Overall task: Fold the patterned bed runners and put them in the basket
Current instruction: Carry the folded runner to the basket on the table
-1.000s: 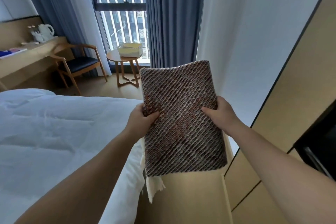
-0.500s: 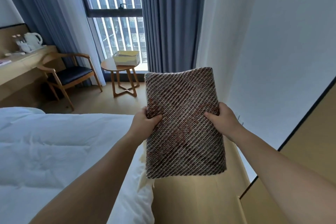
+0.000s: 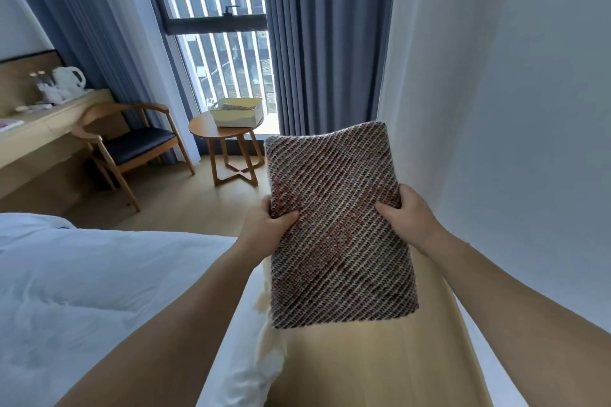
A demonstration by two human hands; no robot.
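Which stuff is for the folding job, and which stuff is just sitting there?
For the job: the folded runner, gripped by the left hand and the right hand; the basket on the table.

Just there: chair, kettle, desk, bed, curtains.

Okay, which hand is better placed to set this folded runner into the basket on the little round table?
Probably left: the basket sits ahead on the left hand's side. The right hand grips the runner's far edge.
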